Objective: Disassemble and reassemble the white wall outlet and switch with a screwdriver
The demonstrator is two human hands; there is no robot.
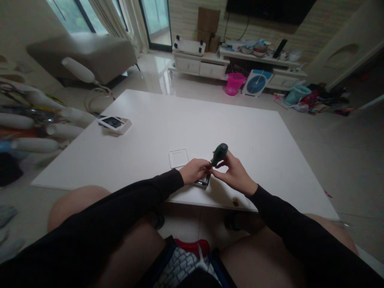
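My right hand (pixel 237 173) holds a screwdriver (pixel 221 153) with a green and black handle, its handle tilted up and its lower end down between my hands. My left hand (pixel 194 171) is closed at the edge of a small case (pixel 204 181), pale on the side with dark parts inside, and steadies it on the white table (pixel 240 128). Both hands cover much of the case, and the screwdriver's tip is hidden. Just beyond my left hand lies a flat, white, square cover (pixel 179 158).
An open white box (pixel 124 127) with a black item on it stands at the table's left. Near the front edge lies a small brown object (pixel 235 201). Past the table are a pink basket (pixel 234 83), a blue fan (pixel 257 83) and a low white cabinet (pixel 211 69).
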